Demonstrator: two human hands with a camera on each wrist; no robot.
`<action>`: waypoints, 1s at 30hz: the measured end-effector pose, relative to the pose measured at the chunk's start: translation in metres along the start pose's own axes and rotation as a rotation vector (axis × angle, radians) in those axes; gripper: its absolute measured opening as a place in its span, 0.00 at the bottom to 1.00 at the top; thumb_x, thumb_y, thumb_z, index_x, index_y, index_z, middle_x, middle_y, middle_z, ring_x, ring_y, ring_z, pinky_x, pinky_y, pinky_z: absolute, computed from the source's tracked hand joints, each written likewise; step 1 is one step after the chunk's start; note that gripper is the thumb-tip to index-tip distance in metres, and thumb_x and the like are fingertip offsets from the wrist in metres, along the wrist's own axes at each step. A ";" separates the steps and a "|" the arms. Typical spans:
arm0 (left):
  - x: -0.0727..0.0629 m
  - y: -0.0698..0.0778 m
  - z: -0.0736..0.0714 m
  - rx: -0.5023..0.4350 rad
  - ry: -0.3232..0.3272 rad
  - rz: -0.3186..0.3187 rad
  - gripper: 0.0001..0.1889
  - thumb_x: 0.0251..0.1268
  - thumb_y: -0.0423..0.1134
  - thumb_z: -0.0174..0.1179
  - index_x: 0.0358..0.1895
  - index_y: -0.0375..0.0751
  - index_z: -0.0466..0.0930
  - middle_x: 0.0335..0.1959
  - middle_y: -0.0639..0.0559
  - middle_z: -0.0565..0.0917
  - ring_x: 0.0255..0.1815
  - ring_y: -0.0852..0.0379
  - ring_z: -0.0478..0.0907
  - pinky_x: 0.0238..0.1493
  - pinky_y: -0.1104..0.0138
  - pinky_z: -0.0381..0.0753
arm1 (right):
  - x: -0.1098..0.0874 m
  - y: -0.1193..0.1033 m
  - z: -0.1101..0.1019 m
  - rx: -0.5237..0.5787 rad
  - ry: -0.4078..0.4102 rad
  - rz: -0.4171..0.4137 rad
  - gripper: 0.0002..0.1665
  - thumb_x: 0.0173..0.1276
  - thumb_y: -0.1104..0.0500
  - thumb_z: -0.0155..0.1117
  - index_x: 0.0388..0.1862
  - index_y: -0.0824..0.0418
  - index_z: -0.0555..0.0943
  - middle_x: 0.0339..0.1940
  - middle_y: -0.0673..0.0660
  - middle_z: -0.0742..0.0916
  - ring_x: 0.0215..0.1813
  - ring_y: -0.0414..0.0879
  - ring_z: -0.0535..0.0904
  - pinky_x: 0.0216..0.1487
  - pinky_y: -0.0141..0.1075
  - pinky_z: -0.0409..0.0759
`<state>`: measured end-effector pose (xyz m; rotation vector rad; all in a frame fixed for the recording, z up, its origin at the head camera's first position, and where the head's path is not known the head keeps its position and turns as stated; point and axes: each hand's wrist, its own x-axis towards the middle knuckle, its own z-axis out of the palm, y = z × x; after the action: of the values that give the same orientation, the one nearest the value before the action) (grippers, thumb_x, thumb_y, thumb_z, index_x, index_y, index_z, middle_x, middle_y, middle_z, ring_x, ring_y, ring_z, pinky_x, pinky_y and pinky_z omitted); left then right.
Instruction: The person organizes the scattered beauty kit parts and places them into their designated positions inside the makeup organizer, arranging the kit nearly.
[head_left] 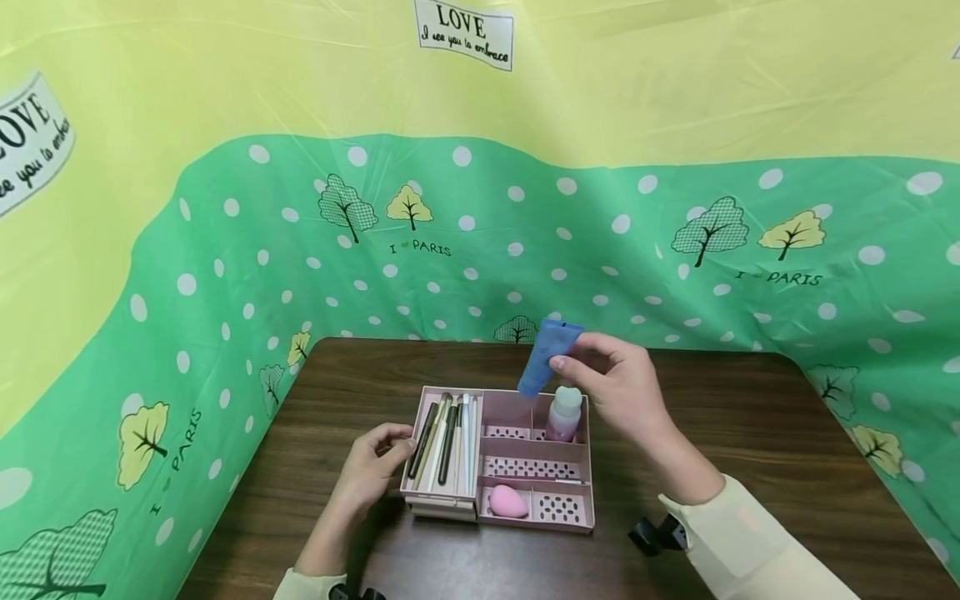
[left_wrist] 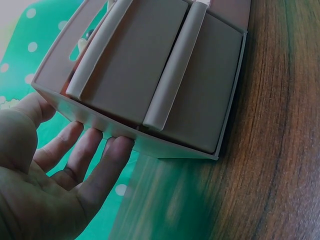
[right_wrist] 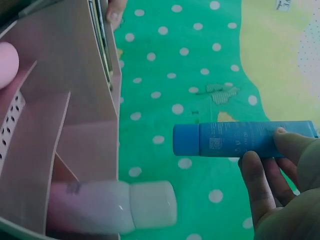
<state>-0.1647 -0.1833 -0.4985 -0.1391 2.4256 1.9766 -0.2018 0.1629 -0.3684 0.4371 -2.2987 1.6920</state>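
A blue squeeze tube is pinched between the thumb and fingers of my right hand, cap end down, over the back of a pink divided organizer. In the right wrist view the tube shows its cap and small print. My left hand touches the organizer's left side; in the left wrist view its fingertips rest along the side wall next to two drawers. A pink bottle with a pale cap stands in the back right compartment, just below my right hand.
Several brushes and pencils lie in the organizer's left section. A pink makeup sponge sits in a front compartment, and a thin stick lies in the middle one. The dark wooden table meets a green and yellow cloth behind.
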 end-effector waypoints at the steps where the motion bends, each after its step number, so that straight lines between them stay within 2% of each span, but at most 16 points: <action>1: 0.000 0.000 0.000 0.002 0.001 0.005 0.11 0.65 0.31 0.66 0.49 0.33 0.86 0.36 0.48 0.81 0.38 0.59 0.77 0.41 0.67 0.82 | 0.000 0.000 0.003 0.009 -0.006 0.004 0.13 0.65 0.61 0.76 0.46 0.65 0.88 0.38 0.60 0.90 0.35 0.43 0.88 0.38 0.35 0.89; 9: -0.001 0.001 0.000 0.014 0.003 0.014 0.11 0.66 0.31 0.67 0.49 0.34 0.86 0.36 0.48 0.81 0.38 0.59 0.77 0.41 0.70 0.79 | -0.004 0.004 0.022 -0.031 -0.030 0.054 0.15 0.64 0.57 0.77 0.47 0.63 0.88 0.38 0.60 0.91 0.33 0.44 0.88 0.37 0.35 0.88; 13: 0.000 0.000 0.000 0.020 0.003 0.018 0.10 0.65 0.31 0.67 0.48 0.34 0.86 0.36 0.48 0.81 0.38 0.59 0.77 0.42 0.70 0.79 | -0.008 0.009 0.030 -0.092 -0.031 0.041 0.13 0.64 0.56 0.77 0.46 0.59 0.89 0.40 0.55 0.92 0.38 0.42 0.87 0.41 0.32 0.87; 16: 0.001 -0.001 0.000 0.028 0.003 0.022 0.10 0.65 0.32 0.66 0.48 0.34 0.86 0.36 0.49 0.81 0.39 0.59 0.78 0.42 0.70 0.79 | -0.011 0.013 0.037 -0.127 -0.025 0.046 0.12 0.64 0.55 0.77 0.45 0.57 0.89 0.41 0.54 0.92 0.32 0.40 0.85 0.31 0.31 0.84; 20: 0.000 0.000 0.000 -0.026 -0.012 -0.025 0.11 0.66 0.31 0.65 0.49 0.33 0.85 0.36 0.48 0.80 0.37 0.58 0.78 0.35 0.64 0.86 | -0.016 0.018 0.045 -0.118 -0.018 0.070 0.12 0.64 0.57 0.77 0.46 0.57 0.89 0.37 0.57 0.92 0.21 0.40 0.83 0.19 0.36 0.81; 23: 0.000 0.000 0.000 -0.066 -0.017 -0.055 0.10 0.66 0.31 0.65 0.49 0.33 0.85 0.36 0.47 0.80 0.36 0.57 0.78 0.31 0.59 0.88 | -0.018 0.021 0.050 -0.141 -0.011 0.065 0.11 0.64 0.59 0.77 0.45 0.57 0.89 0.36 0.57 0.92 0.21 0.41 0.84 0.20 0.37 0.83; 27: 0.001 0.000 0.000 -0.062 -0.012 -0.056 0.10 0.66 0.31 0.65 0.49 0.34 0.85 0.36 0.47 0.80 0.37 0.57 0.78 0.32 0.60 0.88 | -0.021 0.026 0.056 -0.159 -0.009 0.082 0.12 0.63 0.60 0.77 0.46 0.58 0.89 0.39 0.56 0.92 0.25 0.47 0.86 0.23 0.34 0.82; 30: 0.000 0.000 0.000 -0.075 -0.015 -0.070 0.10 0.67 0.31 0.65 0.49 0.34 0.85 0.37 0.47 0.80 0.36 0.56 0.79 0.32 0.57 0.89 | -0.024 0.029 0.060 -0.171 -0.001 0.105 0.13 0.62 0.61 0.78 0.46 0.59 0.89 0.41 0.57 0.92 0.31 0.48 0.88 0.27 0.32 0.83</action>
<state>-0.1651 -0.1832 -0.4982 -0.2057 2.3053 2.0322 -0.1919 0.1157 -0.4201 0.2877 -2.4810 1.5229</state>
